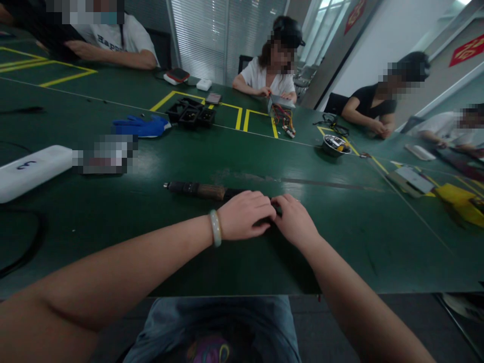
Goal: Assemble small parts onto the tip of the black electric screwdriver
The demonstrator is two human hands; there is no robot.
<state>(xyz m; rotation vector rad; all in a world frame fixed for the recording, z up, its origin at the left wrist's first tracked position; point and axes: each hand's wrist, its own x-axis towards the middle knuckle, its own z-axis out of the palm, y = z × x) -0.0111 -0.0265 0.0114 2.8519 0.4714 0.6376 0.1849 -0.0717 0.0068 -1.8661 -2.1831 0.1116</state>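
Note:
On the green table [212, 267] in front of me lies a long, slim, rod-shaped tool [212, 191], dark with a brown middle section and a metal tip pointing left. My left hand [245, 214], with a pale bangle [215, 228] at its wrist, is closed over the tool's right part, fingers curled. Right beside it, my right hand [295, 222] pinches at the tool's right end with bent fingers. The hands nearly touch, and between them they hide that end, so I cannot see its shape.
A white case [34, 169] marked 3 and a blue glove [141, 126] lie left. Further back are black trays [191, 112], a metal box with coloured wires [282, 108] and a metal bowl of small parts [336, 146]. Several people sit across the table.

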